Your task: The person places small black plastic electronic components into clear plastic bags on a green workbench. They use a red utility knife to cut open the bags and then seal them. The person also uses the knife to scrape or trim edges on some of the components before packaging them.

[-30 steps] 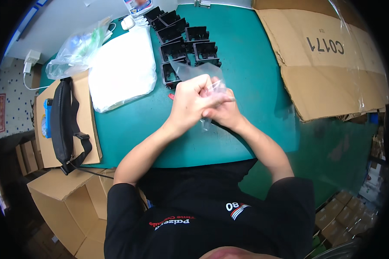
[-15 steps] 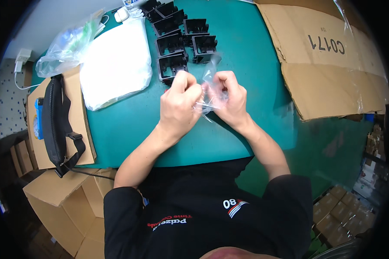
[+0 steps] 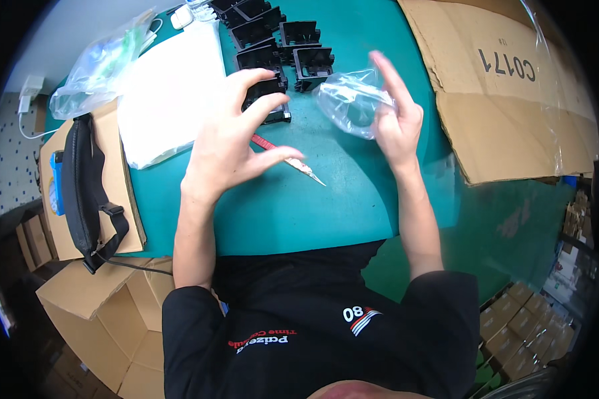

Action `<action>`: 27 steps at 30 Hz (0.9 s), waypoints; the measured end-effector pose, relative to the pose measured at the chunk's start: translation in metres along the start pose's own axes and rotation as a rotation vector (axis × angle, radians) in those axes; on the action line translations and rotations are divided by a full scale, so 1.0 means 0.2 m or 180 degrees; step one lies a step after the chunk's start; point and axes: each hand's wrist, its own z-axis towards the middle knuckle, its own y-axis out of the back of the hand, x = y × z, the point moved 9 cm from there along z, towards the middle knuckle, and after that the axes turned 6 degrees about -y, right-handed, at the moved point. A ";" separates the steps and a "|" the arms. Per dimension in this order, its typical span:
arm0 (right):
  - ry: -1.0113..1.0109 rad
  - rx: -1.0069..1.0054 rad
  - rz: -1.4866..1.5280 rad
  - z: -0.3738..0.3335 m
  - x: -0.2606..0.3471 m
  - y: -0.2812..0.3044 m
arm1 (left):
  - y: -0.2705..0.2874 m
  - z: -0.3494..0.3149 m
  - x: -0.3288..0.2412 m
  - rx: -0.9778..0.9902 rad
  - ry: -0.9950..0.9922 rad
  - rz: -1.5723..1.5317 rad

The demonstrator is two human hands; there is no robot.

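The left hand (image 3: 223, 149) is spread, thumb and fingers well apart and curved, holding nothing visible; it is over the near left end of two rows of black plastic parts (image 3: 309, 63), and whether its fingertips touch the nearest one cannot be told. The right hand (image 3: 399, 130) pinches the right edge of a clear plastic bag (image 3: 345, 105), its index finger pointing toward the far side. The bag is right of the left hand and just to the near right of the parts, above the green table (image 3: 279, 226). A slim pointed tool (image 3: 304, 167) with a red handle lies partly behind the left thumb, its tip toward the near right. A white package (image 3: 166, 100) lies to the left, and a large cardboard box (image 3: 492, 113) stands to the right.
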 end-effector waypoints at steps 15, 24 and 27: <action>-0.1325 0.0407 0.0323 -0.06 -0.16 -0.11 | 0.01 -0.08 -0.13 -0.1657 -0.0250 -0.1481; -0.1034 0.1085 0.0420 -0.10 -0.08 -0.21 | -0.20 -0.02 -0.09 -0.0330 -0.0040 -0.0752; -0.0048 0.0676 -0.0396 -0.12 0.01 -0.20 | -0.24 -0.02 -0.13 -0.0044 -0.0029 -0.0580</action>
